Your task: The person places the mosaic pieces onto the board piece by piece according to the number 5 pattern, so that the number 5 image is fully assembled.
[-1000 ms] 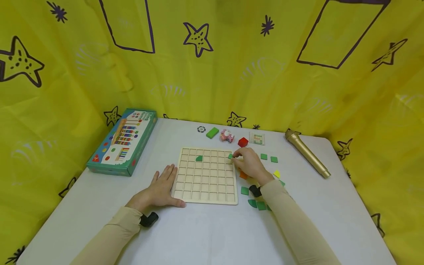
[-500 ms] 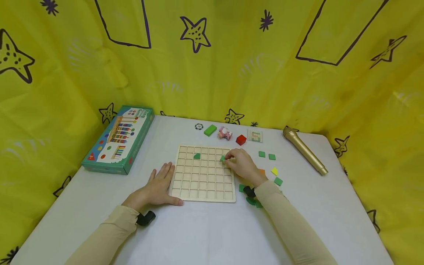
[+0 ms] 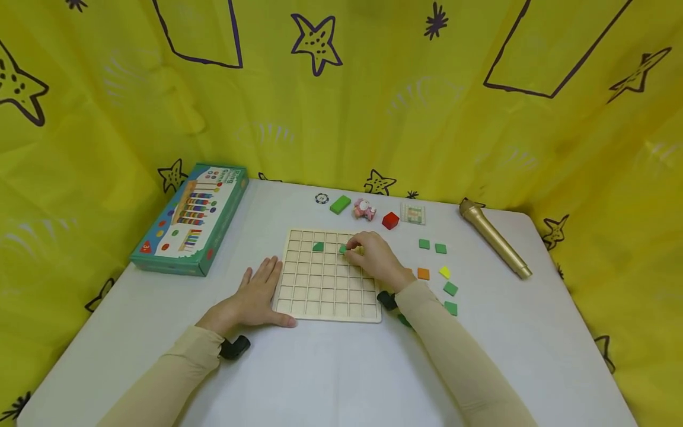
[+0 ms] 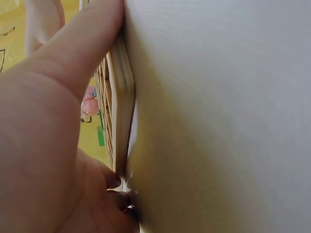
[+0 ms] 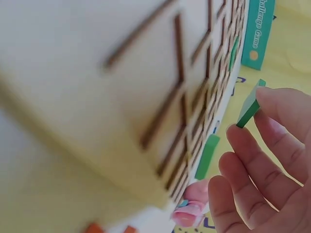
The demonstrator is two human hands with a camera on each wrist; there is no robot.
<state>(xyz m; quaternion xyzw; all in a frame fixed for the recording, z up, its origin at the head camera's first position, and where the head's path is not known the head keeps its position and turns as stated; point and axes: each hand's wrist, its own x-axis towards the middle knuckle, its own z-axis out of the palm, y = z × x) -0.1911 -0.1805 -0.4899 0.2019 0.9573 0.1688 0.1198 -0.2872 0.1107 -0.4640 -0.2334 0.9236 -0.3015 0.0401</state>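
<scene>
A pale wooden grid board (image 3: 317, 290) lies on the white table. My left hand (image 3: 255, 299) rests flat along its left side, fingers straight, with the thumb at the near left corner. Over the upper right part of the board, my right hand (image 3: 373, 258) pinches a small green tile (image 5: 250, 106) between thumb and fingertips. In the right wrist view that tile is held tilted, above the grid. A green quarter-round tile (image 3: 318, 247) lies in a cell near the board's top, left of the right hand.
Green tiles (image 3: 450, 289), an orange tile (image 3: 423, 273) and a yellow piece (image 3: 445, 272) lie right of the board. Behind it are a poker chip (image 3: 322, 198), green block (image 3: 340, 204), pink figurine (image 3: 364, 209) and red block (image 3: 391, 220). A game box (image 3: 189, 222) and gold microphone (image 3: 493, 237) flank them.
My right hand has carried the green tile leftward from the board's right edge to over the upper cells. The left hand stays at the board's left side.
</scene>
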